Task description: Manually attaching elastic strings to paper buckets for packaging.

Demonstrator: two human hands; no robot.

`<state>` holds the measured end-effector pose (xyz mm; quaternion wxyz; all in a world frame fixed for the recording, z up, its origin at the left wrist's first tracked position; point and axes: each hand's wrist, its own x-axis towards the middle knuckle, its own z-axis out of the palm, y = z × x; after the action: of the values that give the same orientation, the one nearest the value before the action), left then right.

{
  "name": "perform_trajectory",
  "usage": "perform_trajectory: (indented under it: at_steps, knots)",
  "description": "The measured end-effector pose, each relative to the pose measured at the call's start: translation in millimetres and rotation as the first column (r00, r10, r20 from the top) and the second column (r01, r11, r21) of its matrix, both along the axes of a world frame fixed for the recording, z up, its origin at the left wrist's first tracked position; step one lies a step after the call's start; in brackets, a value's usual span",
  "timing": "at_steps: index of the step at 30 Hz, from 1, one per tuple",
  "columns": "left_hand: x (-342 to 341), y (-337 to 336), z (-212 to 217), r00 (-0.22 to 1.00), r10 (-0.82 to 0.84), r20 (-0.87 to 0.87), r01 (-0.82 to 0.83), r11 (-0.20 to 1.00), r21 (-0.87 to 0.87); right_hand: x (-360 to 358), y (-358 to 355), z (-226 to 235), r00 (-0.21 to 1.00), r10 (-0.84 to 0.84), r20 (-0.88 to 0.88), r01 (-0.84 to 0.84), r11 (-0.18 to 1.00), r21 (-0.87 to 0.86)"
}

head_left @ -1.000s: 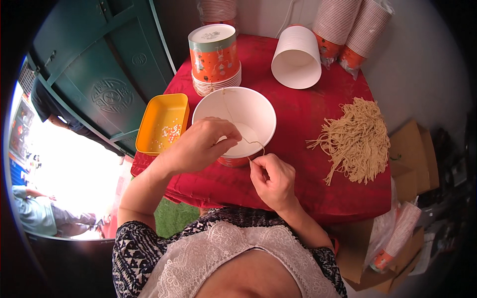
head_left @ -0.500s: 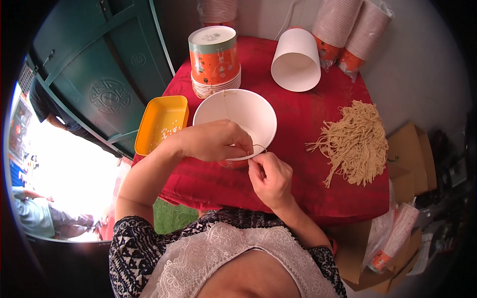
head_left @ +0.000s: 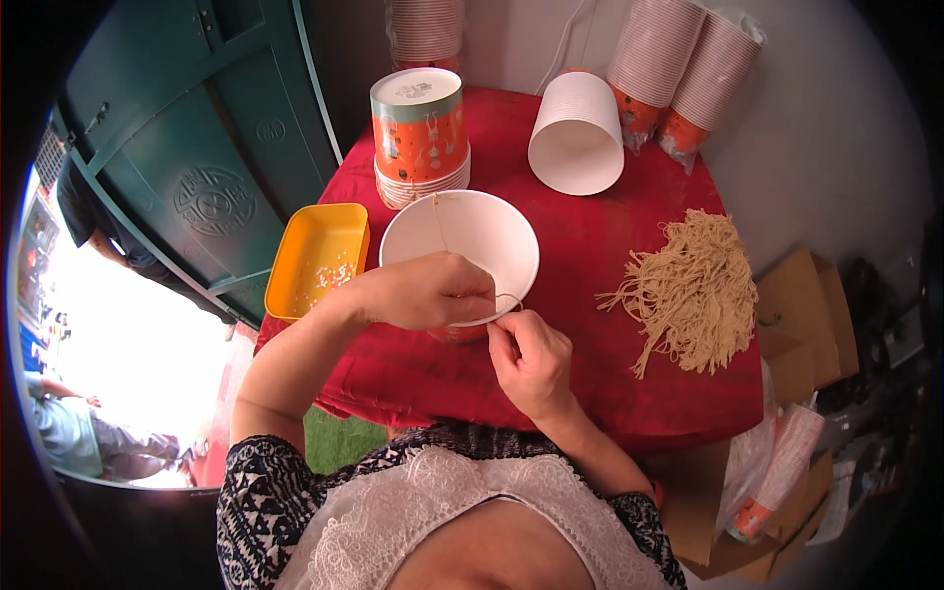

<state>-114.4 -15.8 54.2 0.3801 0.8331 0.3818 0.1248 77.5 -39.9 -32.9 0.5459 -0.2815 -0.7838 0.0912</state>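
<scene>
A white-lined paper bucket [head_left: 506, 231] stands upright on the table's near part, its mouth toward me. Tan string [head_left: 440, 221] runs down its inner wall from the far rim, and a short loop of it arches over the near right rim. My left hand [head_left: 433, 290] reaches over the near rim, its fingers bent and closed on the string just inside; their tips are partly hidden. Outside the same rim, my right hand [head_left: 533, 362] pinches the string's other side between thumb and forefinger. A heap of cut tan strings [head_left: 693, 295] lies to the right.
Left of the bucket sits a yellow tray [head_left: 285, 258] with small pale bits. Behind it stand upturned stacked orange buckets [head_left: 418, 138]; another bucket [head_left: 578, 143] lies on its side. Wrapped bucket stacks [head_left: 654, 59] line the wall. Cardboard boxes [head_left: 806, 305] are at right, a green door [head_left: 206, 147] at left.
The view has shifted slightly, so the table's things sit a little lower. Both hands stay at the near rim with the string; their grip looks nearly the same.
</scene>
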Motion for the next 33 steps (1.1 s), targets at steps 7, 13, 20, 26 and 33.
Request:
perform_trajectory:
  at_steps: [7,13,20,26,33]
  knots:
    - [6.3,-6.9,-3.7,0.997,0.080,-0.008,-0.078,0.987,0.137,6.4,-3.9,6.4,0.999,0.040,-0.005,-0.041,0.999,-0.020]
    - [14.5,-17.6,-6.2,0.981,0.186,0.054,-0.194,0.957,0.215,56.9,6.7,42.1,0.908,0.168,0.383,-0.214,0.974,0.080]
    - [19.4,-33.5,-11.4,0.980,0.199,-0.001,-0.187,0.918,0.351,60.8,19.4,88.5,0.787,0.023,0.617,-0.188,0.961,0.204]
    - [28.6,-44.1,-14.1,0.988,0.155,-0.005,-0.138,0.896,0.422,52.6,33.0,81.8,0.636,-0.043,0.770,-0.369,0.860,0.353]
    - [39.6,-12.2,-24.4,0.927,0.369,-0.067,-0.214,0.667,0.714,54.7,71.0,58.3,0.747,-0.174,0.642,-0.310,0.763,0.568]
